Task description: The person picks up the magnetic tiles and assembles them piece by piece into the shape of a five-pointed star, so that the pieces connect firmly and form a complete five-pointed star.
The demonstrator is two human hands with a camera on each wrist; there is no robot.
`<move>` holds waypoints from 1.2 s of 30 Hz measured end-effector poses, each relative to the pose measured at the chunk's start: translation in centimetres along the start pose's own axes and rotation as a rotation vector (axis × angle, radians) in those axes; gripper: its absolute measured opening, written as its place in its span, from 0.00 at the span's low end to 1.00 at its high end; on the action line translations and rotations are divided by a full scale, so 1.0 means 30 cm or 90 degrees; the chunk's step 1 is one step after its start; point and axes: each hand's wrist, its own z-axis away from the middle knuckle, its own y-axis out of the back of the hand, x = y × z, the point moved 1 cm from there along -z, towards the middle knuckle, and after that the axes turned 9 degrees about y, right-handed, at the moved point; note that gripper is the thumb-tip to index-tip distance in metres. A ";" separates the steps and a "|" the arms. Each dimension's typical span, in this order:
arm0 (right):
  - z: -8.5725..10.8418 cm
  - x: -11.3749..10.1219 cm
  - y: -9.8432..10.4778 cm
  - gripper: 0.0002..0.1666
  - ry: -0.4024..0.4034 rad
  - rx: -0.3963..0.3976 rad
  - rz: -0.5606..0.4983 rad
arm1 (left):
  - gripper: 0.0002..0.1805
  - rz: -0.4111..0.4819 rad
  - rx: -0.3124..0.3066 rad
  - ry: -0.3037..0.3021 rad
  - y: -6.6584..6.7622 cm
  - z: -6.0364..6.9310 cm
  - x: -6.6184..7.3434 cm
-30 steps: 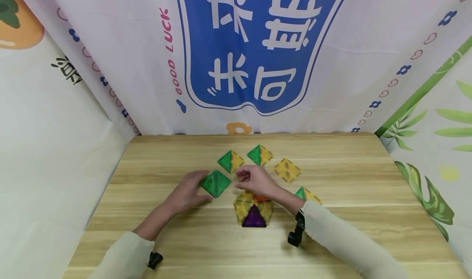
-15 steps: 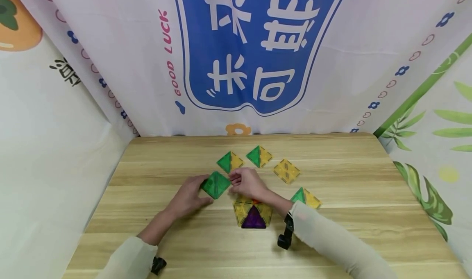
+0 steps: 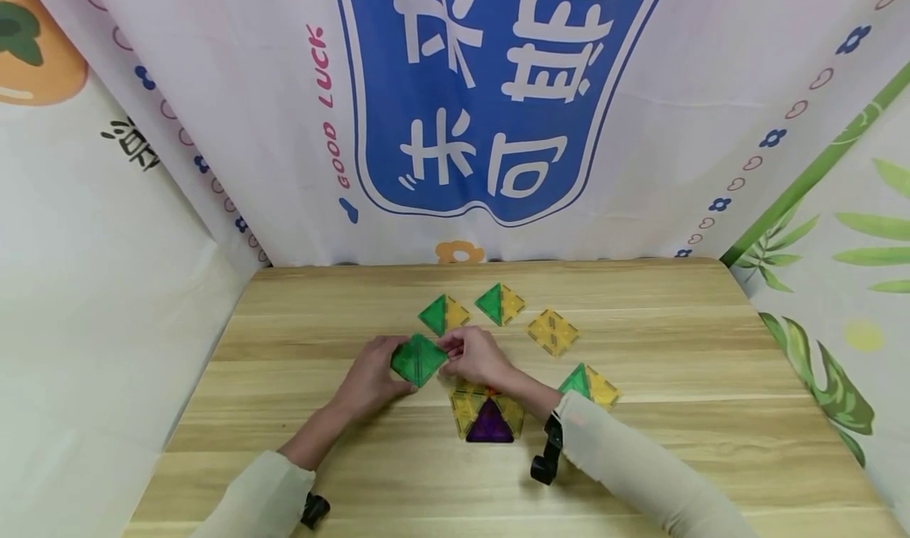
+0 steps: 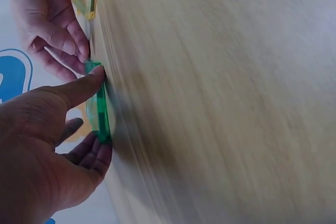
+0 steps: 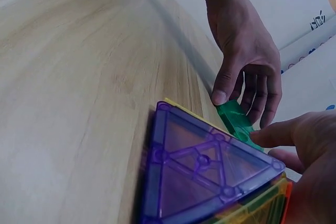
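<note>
Two green triangular magnetic tiles (image 3: 418, 360) lie edge to edge as a diamond, left of centre in the head view. My left hand (image 3: 371, 376) grips the diamond from its left, thumb and fingers on its outer edges. At the right corner, my right hand (image 3: 478, 358) pinches the tiles with curved fingers, also seen beside the green edge (image 4: 101, 103) in the left wrist view. Just below the right hand stands a raised shape of yellow and orange tiles with a purple triangular tile (image 3: 490, 423) in front; the right hand partly hides it.
Behind lie two green-and-yellow tile pairs, one left (image 3: 444, 315) and one right (image 3: 501, 305). A yellow pair (image 3: 554, 332) is farther right. Another green-and-yellow pair (image 3: 600, 386) sits beside the right forearm, partly covered by the sleeve. Printed curtains border the wooden table (image 3: 320, 309).
My right hand has moved left from above the raised shape to the green diamond's right corner. My left hand has kept its grip, with the diamond shifting only slightly.
</note>
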 end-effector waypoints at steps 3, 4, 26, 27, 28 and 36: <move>0.003 -0.008 -0.001 0.22 -0.004 -0.004 -0.003 | 0.42 0.015 -0.001 -0.002 -0.004 0.004 0.001; 0.003 -0.010 -0.002 0.22 -0.002 -0.004 -0.002 | 0.41 0.022 -0.002 -0.003 -0.005 0.005 0.001; -0.002 0.004 0.018 0.15 -0.012 -0.028 0.014 | 0.26 0.104 -0.065 -0.049 -0.002 -0.020 -0.025; -0.001 0.004 0.018 0.15 -0.013 -0.030 0.011 | 0.26 0.109 -0.069 -0.051 -0.001 -0.019 -0.027; -0.001 0.005 0.018 0.15 -0.011 -0.032 0.009 | 0.26 0.114 -0.072 -0.054 0.000 -0.018 -0.029; -0.001 0.020 0.030 0.09 0.008 -0.048 -0.066 | 0.19 0.202 -0.127 -0.047 0.017 -0.018 -0.049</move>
